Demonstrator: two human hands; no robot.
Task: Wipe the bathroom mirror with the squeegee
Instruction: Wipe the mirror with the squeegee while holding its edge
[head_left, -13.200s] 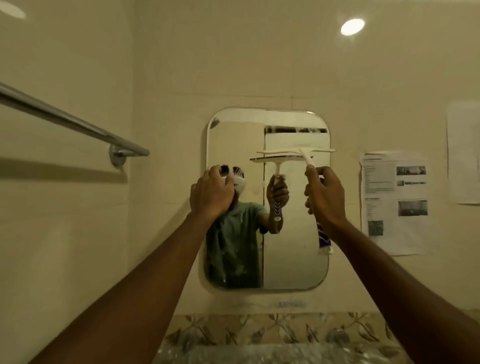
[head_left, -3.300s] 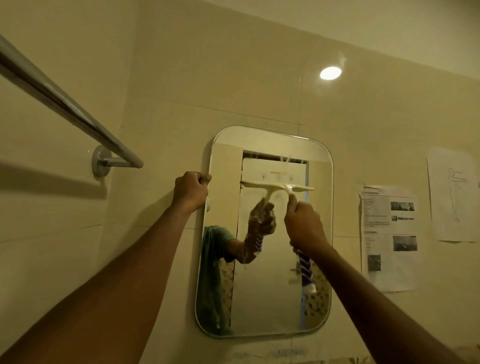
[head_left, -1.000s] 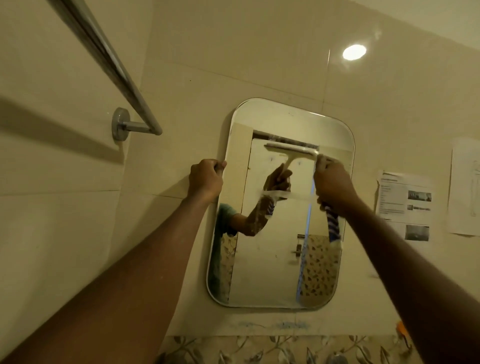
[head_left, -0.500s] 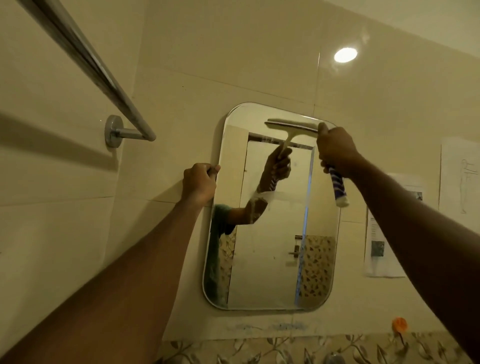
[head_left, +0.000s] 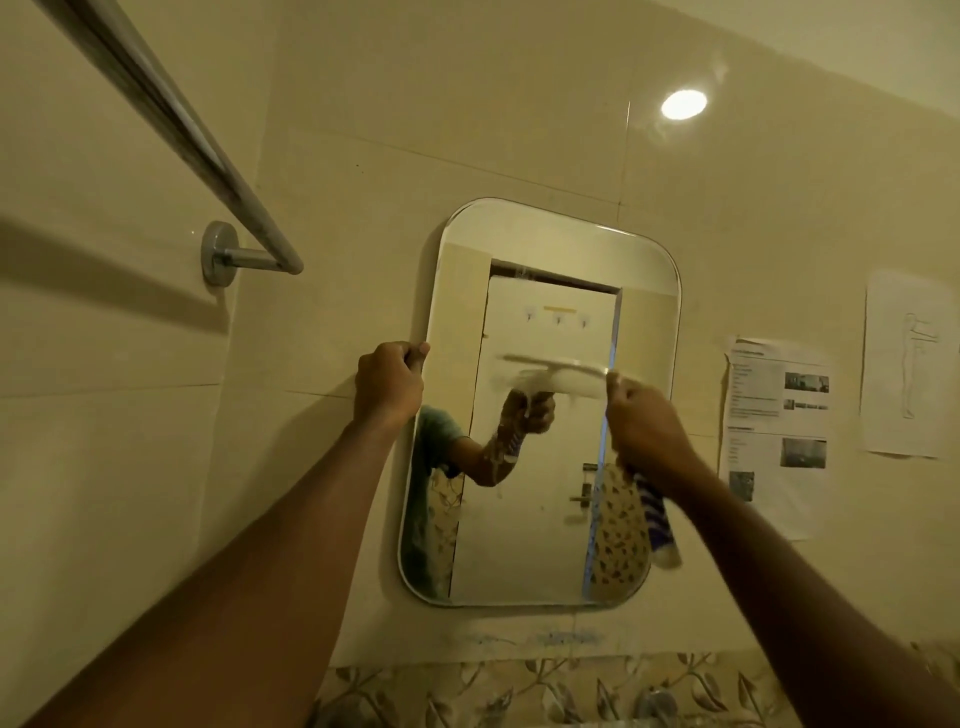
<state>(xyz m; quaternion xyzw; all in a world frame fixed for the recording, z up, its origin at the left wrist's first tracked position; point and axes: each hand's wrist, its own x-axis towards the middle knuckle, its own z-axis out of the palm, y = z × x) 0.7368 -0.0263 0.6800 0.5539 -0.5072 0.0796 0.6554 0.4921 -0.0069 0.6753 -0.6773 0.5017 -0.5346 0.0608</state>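
Observation:
A rounded rectangular mirror hangs on the beige tiled wall. My right hand grips the blue-and-white striped handle of a white squeegee. Its blade lies across the glass about a third of the way down, blurred by motion. The handle's end sticks out below my wrist. My left hand is closed on the mirror's left edge, at about the blade's height. The glass reflects a door, my arm and the squeegee.
A chrome towel bar juts from the left wall, above and left of my left arm. Printed paper sheets are stuck to the wall right of the mirror. A leaf-patterned tile band runs below.
My right hand has drawn the squeegee down from the mirror's top edge to about a third of the way down. My left hand stays on the left edge.

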